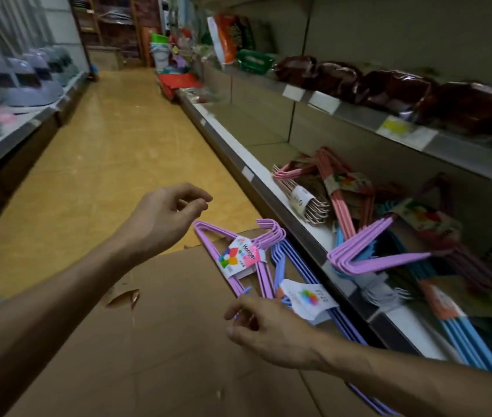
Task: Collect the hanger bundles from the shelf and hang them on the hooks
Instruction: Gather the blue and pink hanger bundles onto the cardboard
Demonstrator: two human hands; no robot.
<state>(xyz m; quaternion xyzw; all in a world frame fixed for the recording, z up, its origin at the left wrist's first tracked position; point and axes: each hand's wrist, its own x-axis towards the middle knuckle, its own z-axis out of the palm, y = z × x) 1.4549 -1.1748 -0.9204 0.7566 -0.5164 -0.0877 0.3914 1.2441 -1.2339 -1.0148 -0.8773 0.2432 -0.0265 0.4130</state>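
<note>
head view looks down a shop aisle with both hands out in front and holding nothing. the left hand (166, 215) hangs above the floor with its fingers loosely curled, thumb and forefinger close together but with nothing between them. the right hand (269, 329) hovers over a flattened cardboard sheet (154, 341), fingers relaxed and bent, just beside the tail end of a purple hanger bundle (238, 260) that lies on the cardboard with its paper label up. touching it on the shelf side lies a lilac-blue hanger bundle (305, 278), also labelled. more bundles, pink, purple and light blue, sit piled on the lower shelf (323, 236), some crossing one another. no hooks can be picked out here.

the main risk, as i judge it, is snagging: the two bundles on the cardboard overlap, so lifting one by a thin end could drag the other along or tip it off the edge. the shelf pile is tangled too, and pulling a bundle from under the purple one could spill neighbours to the floor. a grip on the paper label alone might tear it and loosen the hangers.
</note>
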